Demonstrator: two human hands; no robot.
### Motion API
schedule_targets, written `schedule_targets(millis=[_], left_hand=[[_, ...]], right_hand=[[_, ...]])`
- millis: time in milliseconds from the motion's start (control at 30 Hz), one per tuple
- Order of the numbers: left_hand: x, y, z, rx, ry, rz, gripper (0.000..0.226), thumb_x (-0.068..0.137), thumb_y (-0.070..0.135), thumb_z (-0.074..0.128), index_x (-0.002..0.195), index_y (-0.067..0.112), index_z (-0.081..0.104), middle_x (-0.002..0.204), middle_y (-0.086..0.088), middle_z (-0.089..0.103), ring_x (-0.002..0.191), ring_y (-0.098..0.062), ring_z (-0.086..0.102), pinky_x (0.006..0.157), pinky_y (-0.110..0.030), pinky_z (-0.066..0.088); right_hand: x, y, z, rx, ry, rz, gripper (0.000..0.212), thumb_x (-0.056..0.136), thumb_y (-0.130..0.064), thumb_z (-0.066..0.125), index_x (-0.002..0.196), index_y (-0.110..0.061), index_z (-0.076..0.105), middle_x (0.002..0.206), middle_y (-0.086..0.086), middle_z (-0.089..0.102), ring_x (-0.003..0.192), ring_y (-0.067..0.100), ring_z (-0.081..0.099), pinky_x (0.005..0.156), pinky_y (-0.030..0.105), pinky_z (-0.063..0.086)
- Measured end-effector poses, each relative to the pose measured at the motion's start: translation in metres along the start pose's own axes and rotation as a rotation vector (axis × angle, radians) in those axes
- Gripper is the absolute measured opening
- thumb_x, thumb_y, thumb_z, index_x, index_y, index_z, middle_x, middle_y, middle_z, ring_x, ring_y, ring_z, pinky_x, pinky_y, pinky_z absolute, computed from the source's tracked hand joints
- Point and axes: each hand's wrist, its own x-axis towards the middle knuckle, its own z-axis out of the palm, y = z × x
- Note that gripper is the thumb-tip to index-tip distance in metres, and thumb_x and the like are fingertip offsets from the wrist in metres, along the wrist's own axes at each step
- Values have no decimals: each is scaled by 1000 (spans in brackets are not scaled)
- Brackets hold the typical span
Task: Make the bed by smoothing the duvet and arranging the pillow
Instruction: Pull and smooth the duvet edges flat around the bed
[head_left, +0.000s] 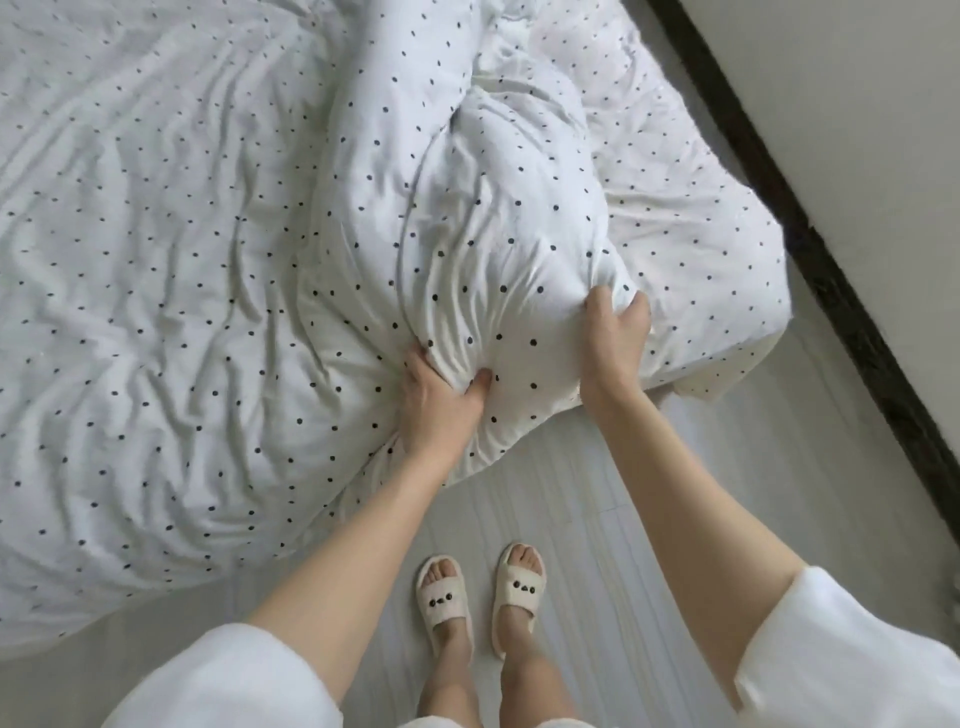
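Observation:
A white duvet (493, 218) with small dark dots lies bunched in a thick ridge on the bed, running from the top of the view down to the near edge. My left hand (439, 402) grips a fold of it at the bed's near edge. Further right, my right hand (615, 332) is closed on the bunched corner of the same duvet. To the left, the dotted bedding (145, 270) spreads wide and wrinkled. No pillow can be told apart from the duvet.
I stand on a pale grey floor (649, 493) at the bed's edge, my feet in cream slippers (483, 592). A dark baseboard (810, 249) and a light wall run diagonally on the right, close to the bed corner (748, 332).

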Motion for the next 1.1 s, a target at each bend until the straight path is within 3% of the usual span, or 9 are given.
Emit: schedule_targets(millis=[167,267,367,533,633,733,833,933,1100], left_hand=[[-3,8,11,591,-36,466,112,66,38,75,147,31,-3,156,-17,-1,144,-37,2,113,-55,13],[5,10,16,584,-223,601,74,73,36,57,142,25,34,160,-3,-2,146,-25,-10,117,-48,-1],[16,32,28,309,-214,507,66,76,49,45,136,19,43,156,-4,23,145,-22,14,117,-38,11],[38,66,53,346,-308,215,108,73,61,61,149,23,-5,154,-9,24,138,-32,31,109,-48,32],[46,72,51,240,-249,175,64,88,30,58,140,9,29,134,-14,52,121,-34,50,94,-34,41],[51,61,41,100,-249,146,43,88,23,59,127,8,48,122,-11,61,113,-30,57,92,-33,44],[45,43,25,-240,-328,14,31,86,13,64,117,12,59,106,-2,68,98,-20,64,89,-31,49],[34,30,7,-424,-431,-62,19,86,6,64,97,21,60,94,2,67,89,-16,65,88,-32,51],[34,24,-8,-472,-475,-96,26,85,10,65,111,15,60,99,2,69,93,-14,66,84,-29,51]], right_hand=[[-10,54,-66,-103,97,72,17,86,-19,47,99,-8,44,85,-2,46,77,14,43,63,28,36],[-35,98,-84,-82,-2,248,7,91,-14,49,97,-12,46,95,5,48,77,15,47,60,26,38],[-51,109,-77,123,-216,318,15,93,-6,50,96,-20,50,101,6,59,86,19,57,71,32,47],[-45,88,-73,341,-464,316,15,90,-4,55,101,-14,54,95,3,66,85,19,64,74,32,52],[-39,85,-71,340,-435,373,13,83,-17,53,70,-16,52,69,-1,56,59,15,51,58,27,42],[-14,91,-68,458,-224,685,28,93,-27,40,69,-14,48,62,0,53,46,16,44,50,25,38],[14,103,-56,303,-278,839,28,87,-35,49,89,-9,58,83,9,62,70,25,58,69,28,47],[26,100,-34,246,-423,780,62,76,-57,59,123,-16,62,128,6,63,117,27,60,102,41,43],[25,82,-15,504,-362,602,43,86,-41,55,115,-10,65,113,8,68,109,26,64,92,36,51]])
